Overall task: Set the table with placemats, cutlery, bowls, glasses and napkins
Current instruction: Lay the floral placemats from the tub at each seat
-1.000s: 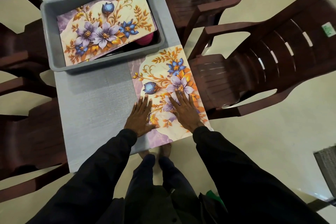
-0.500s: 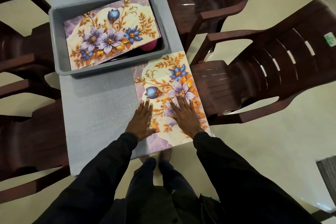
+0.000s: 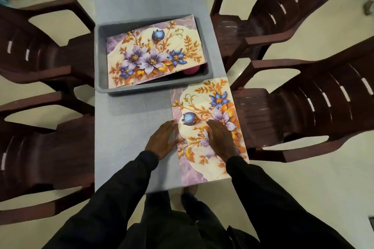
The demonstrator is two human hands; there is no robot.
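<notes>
On a narrow grey table (image 3: 131, 123) ringed by brown plastic chairs (image 3: 303, 107) on a cream floor (image 3: 303, 184), the left hand (image 3: 163, 140) lies flat along a floral placemat's (image 3: 204, 105) left edge, the right hand (image 3: 221, 140) flat upon it, neither gripping, a grey tub (image 3: 101, 56) beyond the fingertips.

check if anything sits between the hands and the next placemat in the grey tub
Nothing visible does. The next placemat lies uncovered on top in the grey tub; only flat table and the laid placemat lie between it and the left hand and right hand.
</notes>
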